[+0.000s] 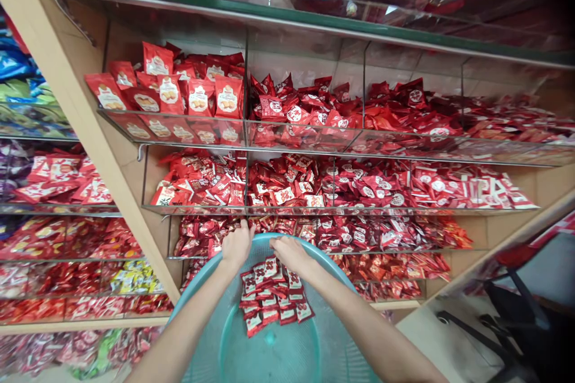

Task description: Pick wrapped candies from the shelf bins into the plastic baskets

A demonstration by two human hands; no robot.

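Note:
A large teal plastic basket [287,356] is right in front of me, tilted so that I look into it. Small red-and-white wrapped packets [275,296] lie in a pile against its far inner wall, and the rest of the bottom shows bare. My left hand [237,246] is closed on the far rim, left of the middle. Just to the right, my right hand [291,252] grips the same rim with bent fingers. The rim sits close to the lower shelf rows, where red packets [202,236] lie beyond my left hand.
Shelves with clear dividers hold red packets [197,96] ahead, under a glass shelf edge [287,21]. A wooden upright [90,125] separates them from a left bay with yellow packets [135,278]. A black chair [521,317] stands at the lower right.

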